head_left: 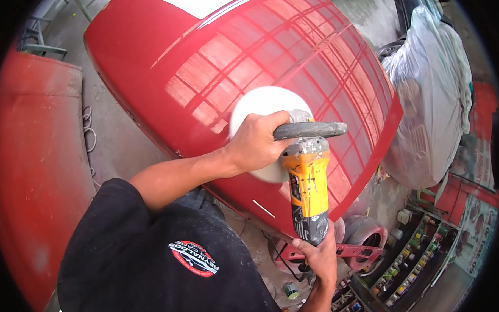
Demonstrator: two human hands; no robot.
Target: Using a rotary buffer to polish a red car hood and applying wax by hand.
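Observation:
A yellow and black power polisher [312, 181] lies over a glossy red car hood [142, 77]. Its round white pad [264, 100] rests on the paint, partly covered by my arm and the tool. My left hand [258, 138] is closed around the left end of the black loop handle [328, 129] near the polisher's head. Lower down, my right hand [321, 257] wraps around the rear end of the tool body. A dark cord [280, 254] hangs near that hand. Windows and beams reflect in the red surface.
Another red panel [34, 136] stands at the left, with a thin coiled hose [90, 134] on the floor beside it. Plastic sheeting [423, 106] covers something at the right. Shelves of small cans [410, 266] and a red stand [354, 251] are at the lower right.

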